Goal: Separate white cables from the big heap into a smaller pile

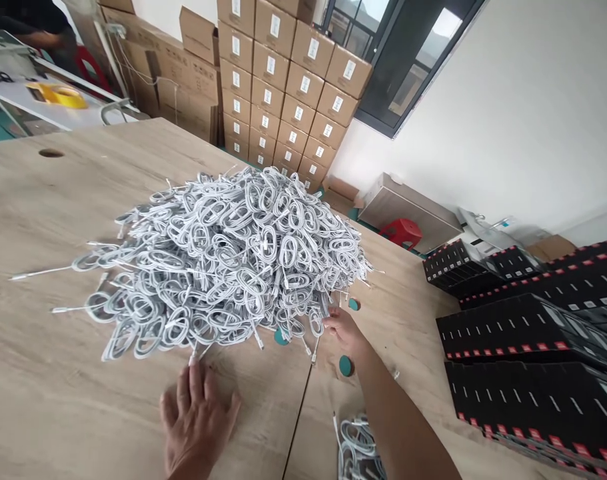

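Observation:
A large heap of coiled white cables (223, 247) covers the middle of the wooden table (83, 393). My left hand (196, 413) lies palm down in front of the heap, fingers stretched out. One of its fingertips meets a white cable plug (194, 355) at the heap's front edge. At the heap's right front edge, my right hand (342, 328) has its thumb and fingers closed at the side of a coiled cable (316, 323); the exact grip is partly hidden. A smaller bunch of coiled cables (358, 440) lies nearer, partly behind my right forearm.
Green round discs (346, 365) dot the table near a dark seam (303, 393). Black boxes (523, 393) are stacked on the right. Cardboard cartons (283, 87) stand behind the table. A red stool (402, 233) is beyond the far edge. Another person (43, 33) is at back left.

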Motion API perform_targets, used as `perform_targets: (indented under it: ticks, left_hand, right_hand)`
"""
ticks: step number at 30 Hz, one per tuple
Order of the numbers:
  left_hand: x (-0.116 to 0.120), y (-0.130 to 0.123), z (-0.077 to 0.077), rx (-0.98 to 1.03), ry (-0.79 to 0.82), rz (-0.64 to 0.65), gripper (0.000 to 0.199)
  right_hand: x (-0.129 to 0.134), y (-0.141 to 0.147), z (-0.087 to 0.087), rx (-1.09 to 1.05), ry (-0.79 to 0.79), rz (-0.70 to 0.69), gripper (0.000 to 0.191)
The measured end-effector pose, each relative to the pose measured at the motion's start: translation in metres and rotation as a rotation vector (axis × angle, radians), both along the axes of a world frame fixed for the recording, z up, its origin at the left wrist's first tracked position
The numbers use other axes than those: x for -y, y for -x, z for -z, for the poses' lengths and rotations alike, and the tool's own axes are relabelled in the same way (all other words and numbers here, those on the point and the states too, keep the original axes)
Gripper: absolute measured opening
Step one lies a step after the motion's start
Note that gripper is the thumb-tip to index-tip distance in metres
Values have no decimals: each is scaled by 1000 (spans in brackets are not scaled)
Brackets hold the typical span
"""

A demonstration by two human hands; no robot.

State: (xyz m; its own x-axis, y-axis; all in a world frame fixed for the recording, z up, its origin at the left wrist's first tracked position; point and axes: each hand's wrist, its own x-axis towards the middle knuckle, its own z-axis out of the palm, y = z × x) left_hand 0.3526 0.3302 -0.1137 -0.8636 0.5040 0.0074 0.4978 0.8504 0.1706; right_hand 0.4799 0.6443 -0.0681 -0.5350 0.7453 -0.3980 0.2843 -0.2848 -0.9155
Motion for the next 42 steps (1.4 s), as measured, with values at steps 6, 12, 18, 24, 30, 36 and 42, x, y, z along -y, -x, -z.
perform_targets:
  ticks: [6,12,18,24,30,36,42]
  left_hand:
    - [0,0,4,0,-21,11,68]
    - [0,0,3,-9,-30,9,67]
    - [-2,0,-3,13,-24,12,68]
    - [-5,1,-6,31,0,-11,70]
    - [-1,1,-1,-27,31,28,69]
    - [2,-1,-1,-8,144,20,71]
    - [3,-3,2,6,91,18,71]
  right_hand:
    - [34,-39,-43,-161,330,72,32]
    - [66,-139,-75,142,112,-90,30]
    - [88,-287,-103,727,-17,-240,49]
    - [68,-172,-78,487,-190,-207,57]
    - [36,29,-19,603,-570,-158,82]
    - [18,36,10,451,-458,-91,39]
    - [33,-8,3,76,166,89,39]
